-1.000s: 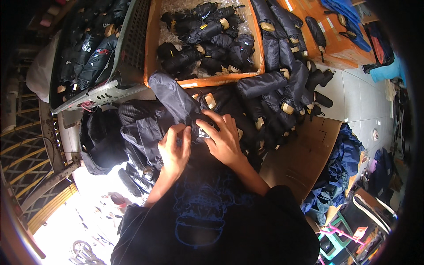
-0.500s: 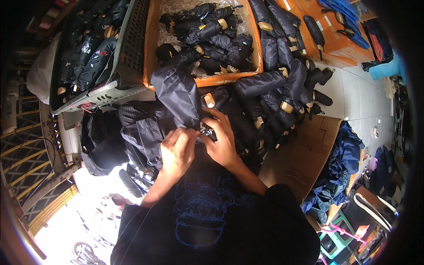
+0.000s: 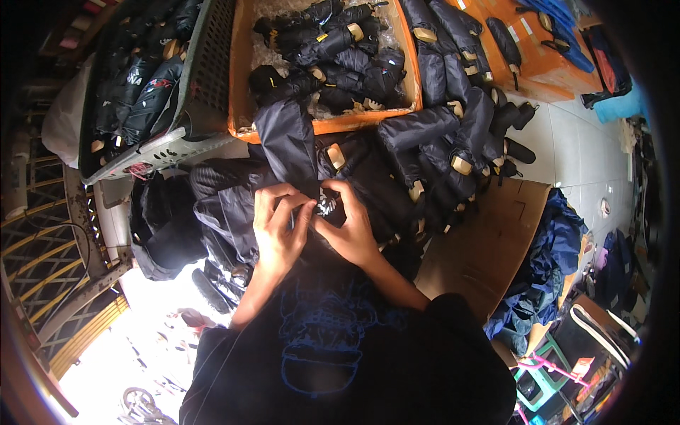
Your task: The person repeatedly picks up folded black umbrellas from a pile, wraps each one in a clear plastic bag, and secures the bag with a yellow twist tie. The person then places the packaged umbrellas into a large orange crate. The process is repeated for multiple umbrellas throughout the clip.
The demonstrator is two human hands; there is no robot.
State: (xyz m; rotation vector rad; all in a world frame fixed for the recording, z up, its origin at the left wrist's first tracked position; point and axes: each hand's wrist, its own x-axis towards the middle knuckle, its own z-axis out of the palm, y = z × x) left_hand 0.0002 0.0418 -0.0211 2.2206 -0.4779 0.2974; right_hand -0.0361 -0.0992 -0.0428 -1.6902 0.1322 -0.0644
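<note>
A black folding umbrella point(image 3: 287, 138) is held in front of my chest, its loose, dark fabric reaching away toward the orange-edged box. Small white pieces, perhaps rib tips, show at its near end, between my hands. My left hand point(image 3: 278, 225) is closed, thumb and fingers pinched together at that end. From the other side, my right hand point(image 3: 348, 228) grips the same end with bent fingers and thumb. What exactly lies between the fingertips is too small to tell. Close by on the right lies another black umbrella with a pale handle point(image 3: 336, 156).
Beyond my hands stands an orange-edged carton point(image 3: 326, 129) of black umbrellas. A grey plastic crate point(image 3: 205, 85) of umbrellas is at far left. More umbrellas point(image 3: 419, 134) are heaped to the right, beside a cardboard flap point(image 3: 489, 237) and blue fabric point(image 3: 542, 258).
Both hands have shifted slightly at the umbrella's near end, and the left fingers have lifted a little. The umbrella's fabric stands straighter and slightly farther right.
</note>
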